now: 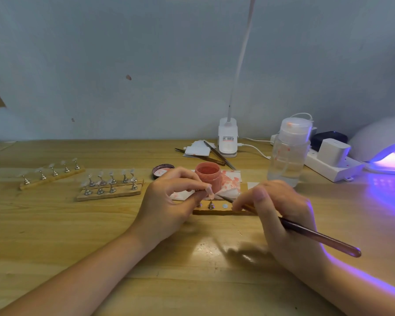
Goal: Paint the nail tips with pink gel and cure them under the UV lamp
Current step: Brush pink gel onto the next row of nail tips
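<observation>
Painting looks barely begun: the left hand [169, 201] pinches one pink tip [209, 191] by the jar [208, 176], the right hand's [276, 206] grip holds the brush [306, 232], clear tips [96, 179] wait on the counter [55, 236], lamp [383, 147] lit.

The table [55, 236] is pale wood with a smooth, faintly glossy finish that mirrors light near the middle. The holder strips [110, 192] look like rough raw wood carrying shiny metal stands [211, 205]. The bottle [289, 153] is clear plastic; the UV lamp [379, 137] smooth white plastic. The brush handle [317, 238] is glossy.
</observation>
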